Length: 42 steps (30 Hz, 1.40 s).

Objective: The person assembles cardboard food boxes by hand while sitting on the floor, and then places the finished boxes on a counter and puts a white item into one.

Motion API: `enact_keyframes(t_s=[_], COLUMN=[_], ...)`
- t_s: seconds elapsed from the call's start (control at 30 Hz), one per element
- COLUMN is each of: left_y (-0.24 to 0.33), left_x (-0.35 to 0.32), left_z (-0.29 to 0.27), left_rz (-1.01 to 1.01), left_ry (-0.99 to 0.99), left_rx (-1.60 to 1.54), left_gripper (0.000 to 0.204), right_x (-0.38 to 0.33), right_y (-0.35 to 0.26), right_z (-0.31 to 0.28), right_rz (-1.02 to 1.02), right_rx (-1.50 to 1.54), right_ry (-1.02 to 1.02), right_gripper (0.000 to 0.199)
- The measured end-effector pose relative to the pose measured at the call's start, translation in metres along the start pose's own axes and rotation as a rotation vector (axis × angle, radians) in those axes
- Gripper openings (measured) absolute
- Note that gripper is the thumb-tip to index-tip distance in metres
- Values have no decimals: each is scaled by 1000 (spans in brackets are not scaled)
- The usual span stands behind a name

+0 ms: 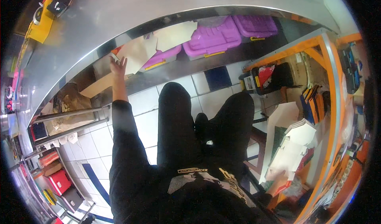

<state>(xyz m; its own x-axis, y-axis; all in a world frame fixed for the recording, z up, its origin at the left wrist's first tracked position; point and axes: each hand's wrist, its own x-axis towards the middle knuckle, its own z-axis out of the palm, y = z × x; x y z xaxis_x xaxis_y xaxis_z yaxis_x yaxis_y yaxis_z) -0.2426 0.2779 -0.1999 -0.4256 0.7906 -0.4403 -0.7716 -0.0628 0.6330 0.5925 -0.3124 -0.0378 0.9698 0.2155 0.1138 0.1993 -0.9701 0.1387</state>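
Note:
My left hand (118, 68) reaches forward under the metal table, its fingers spread and nothing seen between them. Right beside it are pale cardboard sheets (139, 52), lying on the lower shelf and leaning over the purple-lidded boxes. Whether the fingertips touch the nearest sheet, I cannot tell. Down at my right side, my right hand (280, 182) grips the lower end of a stack of white cut cardboard pieces (289, 151). The stack is tilted, and its edges fan out at the top. My right fingers are partly hidden by it.
Purple-lidded storage boxes (214, 37) stand on the lower shelf (174, 69). Above it runs the curved edge of the metal table (190, 1). An orange frame (331, 65) rises at the right, with a black box (274, 77) beside it. Metal rails (71, 113) are at the left.

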Motion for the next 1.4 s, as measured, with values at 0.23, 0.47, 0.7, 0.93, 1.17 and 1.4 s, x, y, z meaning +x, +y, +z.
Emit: enact_keyframes(t_s=[0.23, 0.47, 0.7, 0.93, 1.17, 1.4], left_y=[12, -68, -64, -53, -36, -16], left_x=[-87, -299, -368, -466, -545, -507], left_z=[-38, 4, 65, 153, 173, 147], left_rz=[149, 106, 587, 218, -334, -260], left_ry=[118, -215, -257, -885, -1147, -587], left_rx=[61, 746, 887, 550, 166, 554], left_gripper=[76, 61, 39, 25, 63, 36], right_x=[-18, 16, 46, -116, -193, -271], right_y=[-45, -1, 52, -96, -203, -259], right_z=[3, 6, -38, -279, -266, -255], right_rz=[39, 183, 123, -263, -1665, -2022], right_rx=[100, 394, 1299, 1589, 1167, 913], right_ry=[152, 336, 54, 188, -50, -159], right_gripper=[70, 73, 55, 48, 36, 31])
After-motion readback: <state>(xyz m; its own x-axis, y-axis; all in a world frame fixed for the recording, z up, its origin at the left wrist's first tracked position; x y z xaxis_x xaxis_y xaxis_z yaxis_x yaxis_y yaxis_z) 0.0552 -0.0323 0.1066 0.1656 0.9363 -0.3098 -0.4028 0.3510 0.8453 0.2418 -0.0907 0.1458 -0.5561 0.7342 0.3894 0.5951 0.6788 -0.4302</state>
